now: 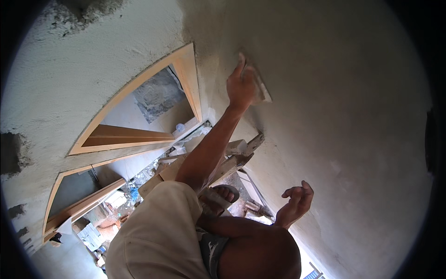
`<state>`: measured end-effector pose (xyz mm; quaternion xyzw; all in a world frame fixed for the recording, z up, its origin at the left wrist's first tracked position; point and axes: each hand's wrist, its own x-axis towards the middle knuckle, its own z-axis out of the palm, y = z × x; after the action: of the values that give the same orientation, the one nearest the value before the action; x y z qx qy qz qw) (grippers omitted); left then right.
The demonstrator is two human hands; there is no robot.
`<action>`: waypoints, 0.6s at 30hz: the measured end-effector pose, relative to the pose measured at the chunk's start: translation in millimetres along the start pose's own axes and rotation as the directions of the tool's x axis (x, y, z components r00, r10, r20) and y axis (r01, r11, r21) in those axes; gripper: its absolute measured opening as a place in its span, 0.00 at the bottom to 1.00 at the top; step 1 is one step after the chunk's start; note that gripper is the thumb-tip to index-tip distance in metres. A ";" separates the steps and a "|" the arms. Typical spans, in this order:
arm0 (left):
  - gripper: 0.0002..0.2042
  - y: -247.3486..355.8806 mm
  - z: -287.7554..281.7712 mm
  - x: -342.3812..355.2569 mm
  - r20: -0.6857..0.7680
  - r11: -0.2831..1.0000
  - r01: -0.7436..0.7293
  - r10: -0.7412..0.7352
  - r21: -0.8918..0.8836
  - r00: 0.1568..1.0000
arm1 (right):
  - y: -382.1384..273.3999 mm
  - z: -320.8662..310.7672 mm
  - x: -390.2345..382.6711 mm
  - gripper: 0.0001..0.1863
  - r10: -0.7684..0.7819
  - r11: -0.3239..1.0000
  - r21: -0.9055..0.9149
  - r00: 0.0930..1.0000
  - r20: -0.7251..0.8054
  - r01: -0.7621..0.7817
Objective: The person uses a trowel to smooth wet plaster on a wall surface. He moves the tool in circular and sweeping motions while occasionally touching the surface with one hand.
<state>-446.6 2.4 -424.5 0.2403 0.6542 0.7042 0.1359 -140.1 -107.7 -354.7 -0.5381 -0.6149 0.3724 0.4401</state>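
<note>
My left hand [240, 86] is raised against the grey plastered wall [334, 116] and presses a flat plastering float [261, 87] onto it; the hand is shut on the float's handle. My left forearm runs down from there to a beige sleeve [158, 228]. Lower and to the right, my right hand [296, 203] hovers close to the wall, holding nothing, its fingers loosely curled and apart. My foot in a sandal [220, 195] rests on wooden planks [232, 162] below.
To the left, a wooden window frame [186, 69] is set in the rough wall, with a second wooden frame [83, 200] below it. Far beneath lie rubble, boards and sacks [93, 235]. Dark patches break the plaster at the left edge [11, 153].
</note>
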 end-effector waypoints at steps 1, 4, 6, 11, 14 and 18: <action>0.28 -16.0 0.3 -4.2 -0.022 0.999 0.030 -0.030 -0.016 0.999 | -1.1 3.2 0.1 0.17 -0.006 1.000 0.021 1.000 0.013 0.006; 0.27 -16.2 16.6 -22.4 -0.032 0.940 -0.326 0.331 0.099 0.943 | -15.2 8.5 -3.3 0.17 -0.061 0.998 0.031 0.997 0.053 0.060; 0.27 6.4 21.5 -23.8 0.013 0.888 -0.438 0.441 0.139 0.897 | -16.8 7.5 -2.3 0.16 -0.059 0.997 0.047 0.997 0.052 0.056; 0.28 43.8 -8.6 21.4 0.072 0.990 -0.137 0.139 -0.024 0.988 | -0.8 -8.2 4.3 0.12 -0.086 0.996 -0.014 0.996 0.008 0.086; 0.29 17.5 -16.8 34.6 0.040 0.996 0.054 -0.051 -0.067 0.998 | 4.2 -8.7 3.0 0.14 -0.037 0.999 0.024 0.999 0.007 0.037; 0.29 -9.1 18.7 -10.4 -0.092 0.961 -0.276 0.275 -0.002 0.957 | -6.5 5.1 -3.1 0.12 -0.014 0.985 0.173 1.000 0.002 0.013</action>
<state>-429.2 14.1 -434.7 0.2957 0.6147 0.7312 0.0086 -146.9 -111.6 -350.8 -0.4929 -0.5846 0.4224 0.4867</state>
